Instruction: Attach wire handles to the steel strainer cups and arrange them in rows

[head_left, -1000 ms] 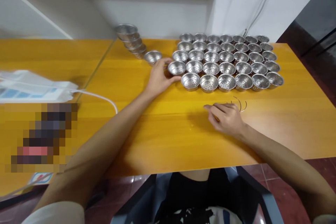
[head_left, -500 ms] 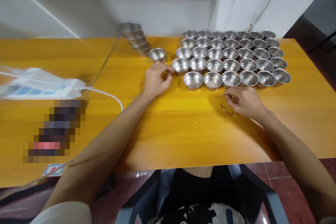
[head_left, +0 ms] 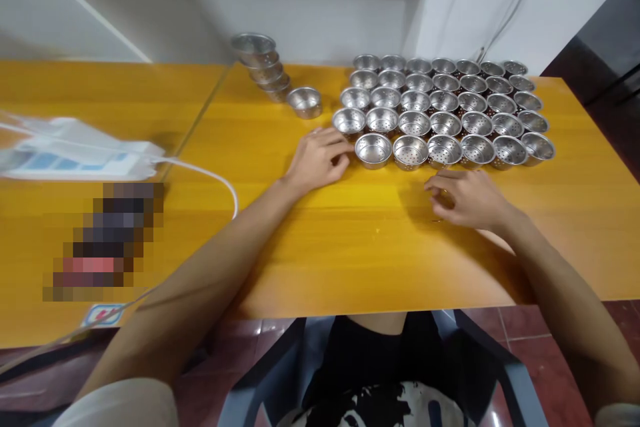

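Observation:
Rows of perforated metal cups (head_left: 415,124) stand on the yellow table. My left hand (head_left: 320,159) is low beside the front-left cup (head_left: 373,151), its fingers partly bent, the thumb apart and nothing visible in its grasp. Its fingertips reach that cup's left side; whether they touch it I cannot tell. Just in front of the front row, my right hand (head_left: 467,200) has curled fingers around thin bent wire (head_left: 437,219). Most of the wire is hidden under the hand. A single cup (head_left: 305,101) stands beyond my left hand.
A leaning stack of cups (head_left: 265,67) rises at the back left. On the left lie a white power strip (head_left: 90,160) with a cable, a pixelated dark object (head_left: 110,233) and a small sticker (head_left: 103,315). A wall borders the table (head_left: 320,260) behind.
My left hand has moved right toward the front-left cup and its fingers have straightened somewhat. My right hand has turned slightly, and less wire shows below it. The view has shifted slightly.

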`<state>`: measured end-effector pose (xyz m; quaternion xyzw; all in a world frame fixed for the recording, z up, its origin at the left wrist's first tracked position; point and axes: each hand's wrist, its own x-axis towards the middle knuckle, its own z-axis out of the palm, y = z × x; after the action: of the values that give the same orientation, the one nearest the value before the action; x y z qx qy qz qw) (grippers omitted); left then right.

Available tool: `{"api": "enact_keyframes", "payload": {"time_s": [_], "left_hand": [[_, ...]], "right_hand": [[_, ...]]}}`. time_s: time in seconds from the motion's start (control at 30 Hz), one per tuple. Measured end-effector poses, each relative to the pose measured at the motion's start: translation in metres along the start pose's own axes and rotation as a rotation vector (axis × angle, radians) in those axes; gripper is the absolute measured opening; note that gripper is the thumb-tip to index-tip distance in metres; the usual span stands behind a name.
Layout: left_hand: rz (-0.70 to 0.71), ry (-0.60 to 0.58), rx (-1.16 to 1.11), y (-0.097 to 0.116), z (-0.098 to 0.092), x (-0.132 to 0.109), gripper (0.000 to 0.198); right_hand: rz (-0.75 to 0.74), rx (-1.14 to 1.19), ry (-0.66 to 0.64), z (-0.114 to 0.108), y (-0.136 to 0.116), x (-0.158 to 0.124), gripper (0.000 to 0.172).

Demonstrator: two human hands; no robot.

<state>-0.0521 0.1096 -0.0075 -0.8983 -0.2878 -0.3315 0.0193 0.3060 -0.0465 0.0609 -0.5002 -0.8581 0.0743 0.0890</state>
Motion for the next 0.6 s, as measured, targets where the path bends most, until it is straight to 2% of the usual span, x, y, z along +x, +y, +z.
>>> {"api": "enact_keyframes", "payload": {"time_s": [0.17, 0.27, 0.33, 0.47, 0.53, 0.6], "left_hand": [[-0.038, -0.039, 0.003, -0.002, 0.0, -0.001, 0.035], [-0.062, -0.075, 0.0, -0.001, -0.002, 0.0, 0.035], [-0.064, -0.07, 0.003, 0.001, -0.004, 0.0, 0.031], [-0.097, 0.012, 0.001, 0.008, -0.009, -0.001, 0.029], [-0.052, 0.003, 0.024, 0.012, -0.011, -0.001, 0.036], [0.021, -0.045, 0.065, 0.016, -0.012, -0.001, 0.034]], "right_hand": [[0.048, 0.072, -0.184, -0.031, 0.012, -0.012, 0.027], [0.078, 0.143, -0.316, -0.037, 0.013, -0.015, 0.037], [0.089, 0.158, -0.375, -0.036, 0.012, -0.013, 0.036], [0.078, 0.145, -0.359, -0.028, 0.009, -0.009, 0.023], [0.062, 0.149, -0.325, -0.024, 0.01, -0.008, 0.022], [0.044, 0.154, -0.285, -0.02, 0.013, -0.008, 0.022]]}}
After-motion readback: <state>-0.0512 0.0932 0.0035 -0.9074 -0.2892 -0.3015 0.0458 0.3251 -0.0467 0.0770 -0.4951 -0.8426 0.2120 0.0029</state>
